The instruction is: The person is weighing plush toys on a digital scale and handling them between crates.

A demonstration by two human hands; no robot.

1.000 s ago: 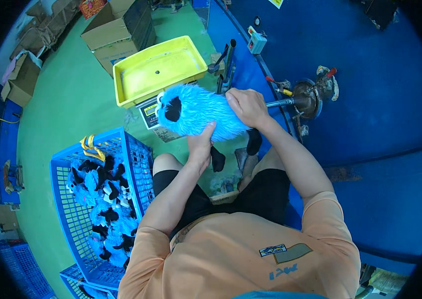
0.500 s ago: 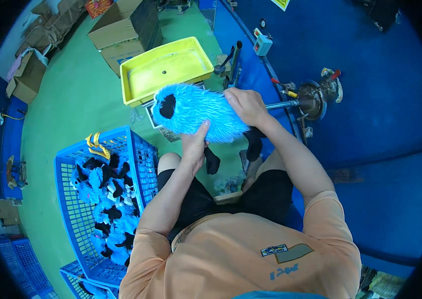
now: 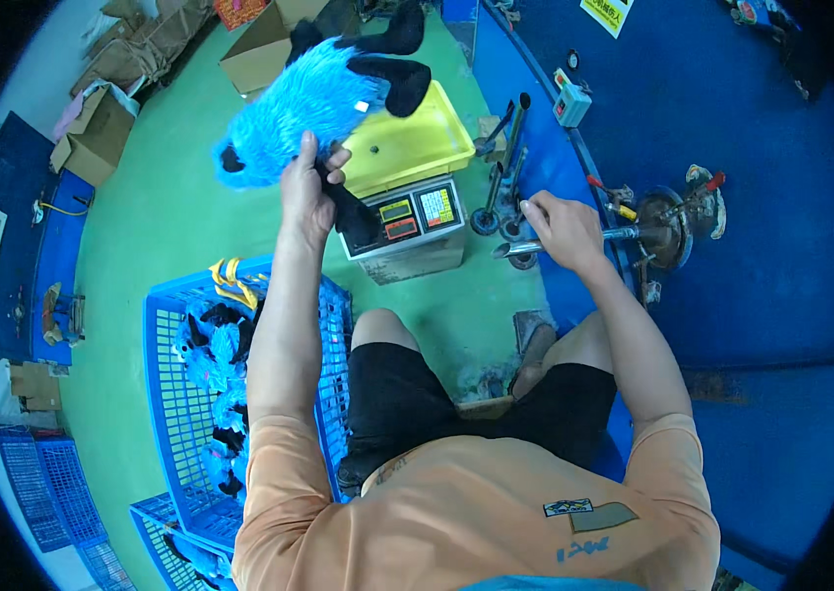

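Observation:
A shaggy blue plush toy with black limbs and a small white tag is held up in my left hand. My fingers and thumb close on its near side, and one black limb hangs past them. To the right, the metal nozzle pipe sticks out from a round fitting on the blue machine. My right hand lies over this pipe with its fingers curled together. Whether it grips the pipe or something small is hidden.
A yellow tray sits on a scale ahead. More pipes stand beside the machine wall. Left of my legs, a blue plastic basket holds several blue-and-black plush toys. Cardboard boxes stand on the green floor farther back.
The plush toy has come off the nozzle pipe and moved up and left in my left hand, turning its limbs away. My right hand has let go of it. The view has shifted left.

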